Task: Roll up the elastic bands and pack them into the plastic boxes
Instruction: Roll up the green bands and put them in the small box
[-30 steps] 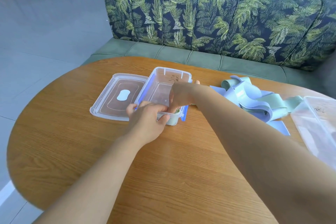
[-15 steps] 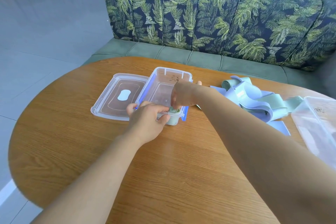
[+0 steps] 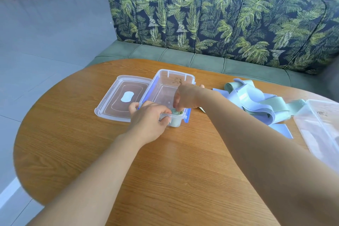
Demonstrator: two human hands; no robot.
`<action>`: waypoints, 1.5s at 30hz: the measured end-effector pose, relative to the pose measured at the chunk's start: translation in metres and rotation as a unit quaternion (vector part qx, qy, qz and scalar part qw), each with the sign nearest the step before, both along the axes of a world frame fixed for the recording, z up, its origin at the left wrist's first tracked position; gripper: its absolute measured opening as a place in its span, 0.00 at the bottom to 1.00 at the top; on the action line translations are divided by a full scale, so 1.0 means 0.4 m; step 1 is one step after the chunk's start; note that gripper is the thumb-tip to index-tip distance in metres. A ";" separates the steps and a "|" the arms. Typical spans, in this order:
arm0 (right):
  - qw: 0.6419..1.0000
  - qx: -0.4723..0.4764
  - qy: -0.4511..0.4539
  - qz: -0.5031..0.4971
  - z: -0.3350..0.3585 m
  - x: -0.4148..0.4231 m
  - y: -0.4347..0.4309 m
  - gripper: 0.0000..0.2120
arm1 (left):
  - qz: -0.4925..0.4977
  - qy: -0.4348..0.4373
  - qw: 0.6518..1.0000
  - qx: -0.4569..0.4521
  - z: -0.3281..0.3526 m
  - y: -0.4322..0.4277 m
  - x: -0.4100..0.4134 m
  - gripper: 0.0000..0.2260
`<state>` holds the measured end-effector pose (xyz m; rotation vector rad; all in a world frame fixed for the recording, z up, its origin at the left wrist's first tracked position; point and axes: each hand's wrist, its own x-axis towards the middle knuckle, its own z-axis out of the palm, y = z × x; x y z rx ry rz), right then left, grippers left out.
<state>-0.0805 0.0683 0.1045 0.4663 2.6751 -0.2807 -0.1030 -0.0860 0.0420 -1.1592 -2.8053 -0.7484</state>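
A clear plastic box (image 3: 172,75) with blue clips stands open on the round wooden table (image 3: 165,170). In its near right corner stands a rolled green elastic band (image 3: 177,112), spiral end up. My left hand (image 3: 149,115) grips the box's near wall, fingers curled over the rim. From the right, my right hand (image 3: 185,95) reaches into the box, its curled fingertips on the far top edge of the roll; the thumb is hidden. A loose heap of pale blue and green elastic bands (image 3: 256,101) lies to the right of the box.
The box's clear lid (image 3: 117,97) lies flat just left of it. A second clear plastic box (image 3: 321,126) sits at the table's right edge. A leaf-patterned sofa (image 3: 220,24) stands behind the table. Tiled floor lies to the left.
My right hand's fingers have lifted slightly inside the box, so the green roll's spiral top now shows. My left hand has kept its grip on the box.
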 end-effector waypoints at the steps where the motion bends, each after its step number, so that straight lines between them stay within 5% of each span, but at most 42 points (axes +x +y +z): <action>1: 1.000 0.000 -0.002 0.004 0.002 0.002 -0.001 0.14 | -0.001 0.001 1.000 -0.003 0.002 0.001 0.000 0.07; 11: 1.000 -0.005 -0.005 0.021 0.002 0.013 -0.004 0.15 | 0.002 -0.019 1.000 -0.004 0.002 -0.005 -0.008 0.08; 17: 0.997 -0.059 0.014 -0.052 -0.021 -0.006 0.015 0.14 | 0.006 -0.045 0.999 -0.009 0.009 -0.002 -0.006 0.09; 23: 0.993 -0.086 0.056 -0.061 -0.028 -0.016 0.032 0.10 | 0.011 -0.035 0.999 0.003 0.024 -0.004 -0.007 0.09; 25: 0.989 -0.094 0.099 -0.063 -0.033 -0.013 0.045 0.15 | 0.019 -0.032 0.999 0.008 0.035 -0.008 -0.002 0.10; 33: 0.896 -0.202 0.358 -0.166 -0.032 0.144 0.074 0.11 | 0.011 0.024 0.998 0.059 0.066 -0.021 0.055 0.11; 45: 0.817 -0.249 0.361 -0.376 -0.203 0.554 0.056 0.10 | -0.116 -0.007 0.993 0.013 -0.067 0.050 0.258 0.13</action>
